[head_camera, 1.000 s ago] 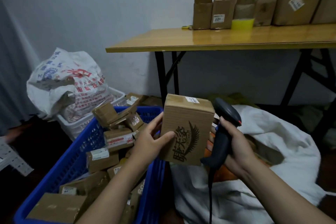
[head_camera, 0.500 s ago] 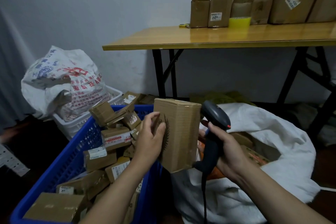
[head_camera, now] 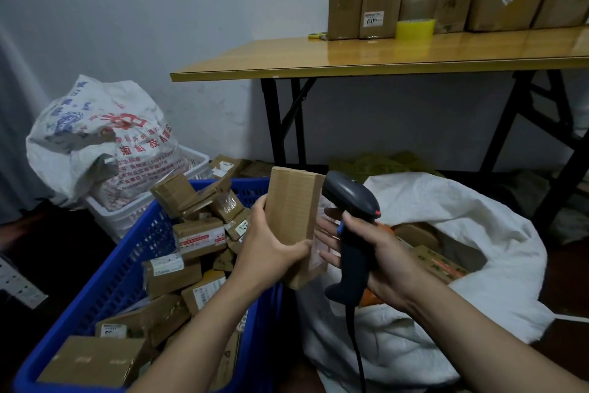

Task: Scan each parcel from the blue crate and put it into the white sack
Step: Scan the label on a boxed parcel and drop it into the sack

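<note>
While left grip [head_camera: 271,252] wraps round an upright cardboard parcel [head_camera: 291,211], right grip [head_camera: 382,262] clutching the black scanner [head_camera: 352,201] just beside it, blue crate [head_camera: 121,268] under left grip, white sack [head_camera: 478,217] behind right grip

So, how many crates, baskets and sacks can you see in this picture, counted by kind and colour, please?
blue crate: 1
white basket: 1
plain white sack: 1
printed white sack: 1
Total: 4
The greenish heap by the wall is too unclear to tell, so it is not counted.
</note>
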